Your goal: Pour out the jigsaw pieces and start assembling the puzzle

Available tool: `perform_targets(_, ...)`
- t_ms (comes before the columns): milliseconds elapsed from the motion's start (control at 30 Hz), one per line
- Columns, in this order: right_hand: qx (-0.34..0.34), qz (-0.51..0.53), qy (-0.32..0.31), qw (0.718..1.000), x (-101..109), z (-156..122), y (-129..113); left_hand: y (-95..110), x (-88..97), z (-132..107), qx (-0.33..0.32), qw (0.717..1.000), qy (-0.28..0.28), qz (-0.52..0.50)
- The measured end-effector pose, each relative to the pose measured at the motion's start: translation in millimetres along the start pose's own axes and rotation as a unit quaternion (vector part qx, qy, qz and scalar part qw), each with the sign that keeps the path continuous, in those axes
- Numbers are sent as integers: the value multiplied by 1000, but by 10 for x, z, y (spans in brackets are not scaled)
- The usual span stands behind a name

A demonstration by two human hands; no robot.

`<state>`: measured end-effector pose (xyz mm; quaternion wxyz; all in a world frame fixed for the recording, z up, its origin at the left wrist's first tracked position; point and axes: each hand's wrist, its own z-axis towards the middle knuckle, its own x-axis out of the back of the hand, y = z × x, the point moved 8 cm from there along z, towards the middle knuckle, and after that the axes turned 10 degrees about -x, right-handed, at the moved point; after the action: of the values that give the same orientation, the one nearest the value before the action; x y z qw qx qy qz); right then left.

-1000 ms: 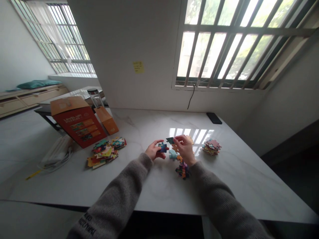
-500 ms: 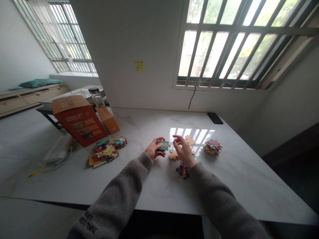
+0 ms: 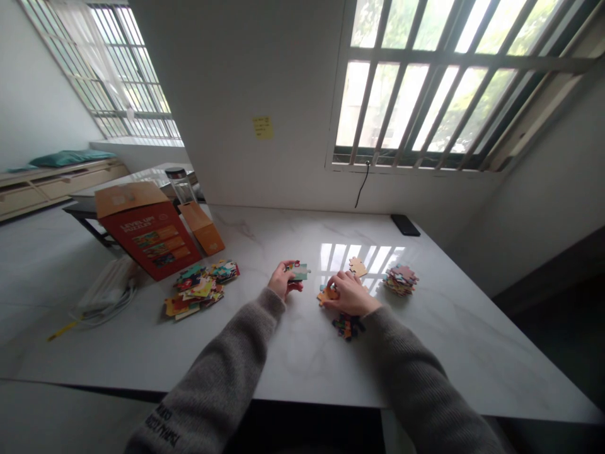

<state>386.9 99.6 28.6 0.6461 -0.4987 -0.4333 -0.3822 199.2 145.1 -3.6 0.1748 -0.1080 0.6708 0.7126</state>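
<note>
My left hand (image 3: 280,279) is closed around a few jigsaw puzzle pieces, with a green piece (image 3: 299,272) on top, its knob pointing right. Red shows at the lower edge of what it holds. To the right, my right hand (image 3: 353,295) is down at a low pile, thumb and finger curled on an orange puzzle piece (image 3: 323,296). Part of that pile is hidden under the hand. A tan piece (image 3: 358,266) lies just beyond it. Dark multicoloured pieces (image 3: 348,328) lie nearer to me, partly below my right wrist.
A stack of puzzle pieces (image 3: 401,279) stands at the right, with a black phone (image 3: 405,225) behind. At the left are a mixed pile of pieces (image 3: 196,291), a red puzzle box (image 3: 151,239), a small orange box (image 3: 204,230) and a white cabled device (image 3: 106,287).
My right hand has come down onto the orange pieces and its fingers have closed in. My left hand has shifted slightly left with its pieces.
</note>
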Motion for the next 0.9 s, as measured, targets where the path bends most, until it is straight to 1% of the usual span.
perform_targets(100,8,4,-6,1000,-23,-13,-23,-21,-2,3,0,1000,-4,1)
perform_targets(167,2,47,-4,999,4,5,6,-38,3,9,2,1000,-4,1)
perform_targets(233,-9,127,-16,992,18,34,60,-47,6,15,2,1000,-5,-1)
perform_targets(333,-24,275,-29,961,30,80,130,-56,8,22,2,1000,-5,0)
perform_targets(400,-31,350,-2,936,84,99,167,-67,8,25,5,1000,-7,2)
perform_targets(467,-29,375,60,924,205,85,201,-70,5,28,6,1000,-11,2)
perform_targets(533,-11,341,141,929,391,13,231,-62,1,30,3,1000,-16,1)
perform_targets(600,12,269,218,938,594,-119,299,-50,-3,27,1,1000,-18,3)
perform_targets(633,16,232,251,940,686,-200,370,-45,-6,24,1,1000,-19,4)
perform_targets(700,-2,171,314,934,851,-381,610,-40,-16,16,4,1000,-19,5)
perform_targets(767,-46,128,374,917,983,-567,933,-40,-29,8,7,1000,-21,6)
perform_targets(833,-83,100,399,908,1046,-696,1228,-42,-37,3,10,1000,-22,9)
perform_targets(900,-113,72,419,898,1079,-781,1446,-41,-34,2,11,1000,-19,12)
